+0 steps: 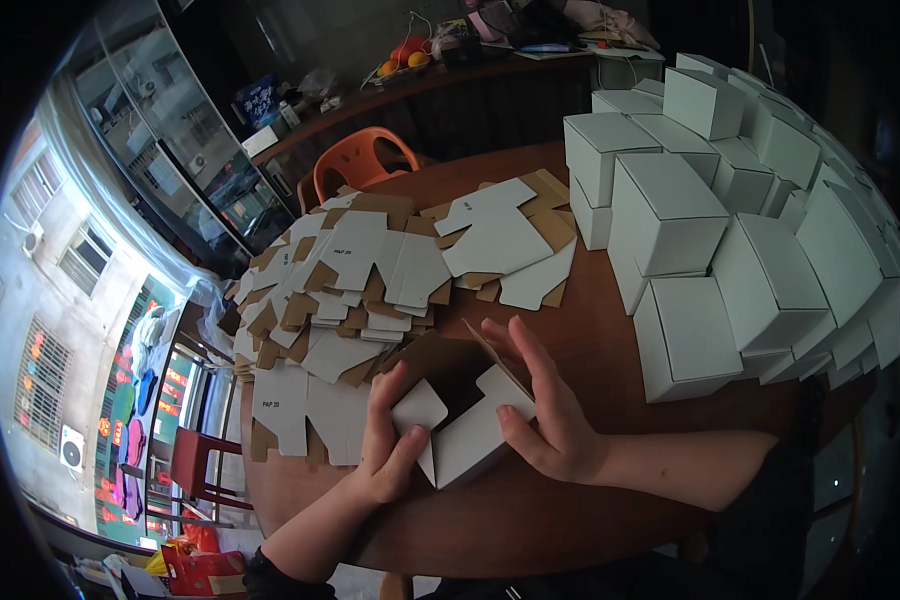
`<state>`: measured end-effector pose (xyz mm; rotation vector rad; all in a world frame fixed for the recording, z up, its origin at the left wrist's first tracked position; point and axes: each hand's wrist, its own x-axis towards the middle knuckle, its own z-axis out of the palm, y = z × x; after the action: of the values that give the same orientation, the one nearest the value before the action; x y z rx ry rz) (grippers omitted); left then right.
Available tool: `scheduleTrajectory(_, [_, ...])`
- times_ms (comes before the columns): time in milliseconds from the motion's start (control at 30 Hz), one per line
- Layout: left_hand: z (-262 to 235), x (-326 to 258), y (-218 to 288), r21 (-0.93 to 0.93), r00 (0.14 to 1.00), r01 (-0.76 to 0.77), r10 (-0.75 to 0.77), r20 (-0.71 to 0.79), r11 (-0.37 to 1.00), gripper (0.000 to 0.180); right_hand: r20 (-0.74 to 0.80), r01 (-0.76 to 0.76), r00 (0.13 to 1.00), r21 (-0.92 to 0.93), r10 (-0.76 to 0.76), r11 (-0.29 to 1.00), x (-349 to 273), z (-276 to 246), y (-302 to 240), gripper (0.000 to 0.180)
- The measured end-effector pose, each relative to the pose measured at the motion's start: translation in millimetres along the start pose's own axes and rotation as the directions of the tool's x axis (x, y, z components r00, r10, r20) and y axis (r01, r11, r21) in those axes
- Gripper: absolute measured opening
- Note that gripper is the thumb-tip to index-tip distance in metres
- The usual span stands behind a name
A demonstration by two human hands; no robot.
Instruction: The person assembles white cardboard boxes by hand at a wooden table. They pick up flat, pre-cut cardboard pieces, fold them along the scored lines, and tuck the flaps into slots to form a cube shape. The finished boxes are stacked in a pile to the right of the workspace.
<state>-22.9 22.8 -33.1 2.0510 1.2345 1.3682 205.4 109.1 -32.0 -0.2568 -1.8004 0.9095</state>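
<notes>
As one unclosed white box (468,443) is being held at the lower centre of the frame over one brown table (590,505), the left hand (382,445) is pinching its left side, thumb on a flap. The right hand (553,425) is clasping the right side between its thumb and raised fingers. Flat cartons (355,250), too overlapped to count, are lying in heaps left of centre; more than a dozen folded boxes (665,205) are towering at upper right. One orange chair (355,160) is standing at upper left of centre, one red stool (196,462) at lower left.
</notes>
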Motion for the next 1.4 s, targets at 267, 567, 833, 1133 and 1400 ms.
scheduleTrajectory(267, [2.3,0.9,2.6,0.009,1.000,-0.003,0.003,-0.009,1.000,0.073,0.176,0.048,0.984,-0.199,-0.012,0.979,4.5,-12.8,-3.1,0.034])
scheduleTrajectory(567, [2.3,-3.9,-3.4,-0.069,0.997,-0.068,0.064,-0.053,0.995,0.086,0.161,0.008,0.987,-0.184,0.022,0.983,4.5,-12.1,-6.6,0.017])
scheduleTrajectory(833, [3.6,6.8,3.5,-0.108,0.994,-0.094,0.088,-0.060,0.990,0.091,0.113,-0.004,0.993,-0.153,0.021,0.988,4.1,-9.9,-5.0,0.012])
scheduleTrajectory(1133, [0.7,6.7,-1.8,-0.017,0.991,-0.129,0.128,-0.043,0.992,0.076,0.185,-0.138,0.971,-0.087,0.152,0.987,2.3,-13.0,-10.2,0.017])
scheduleTrajectory(1400, [-2.1,8.3,1.9,-0.019,0.976,-0.216,0.216,0.016,0.976,0.035,0.125,-0.013,0.992,-0.150,0.032,0.989,3.4,-10.8,-5.3,0.013])
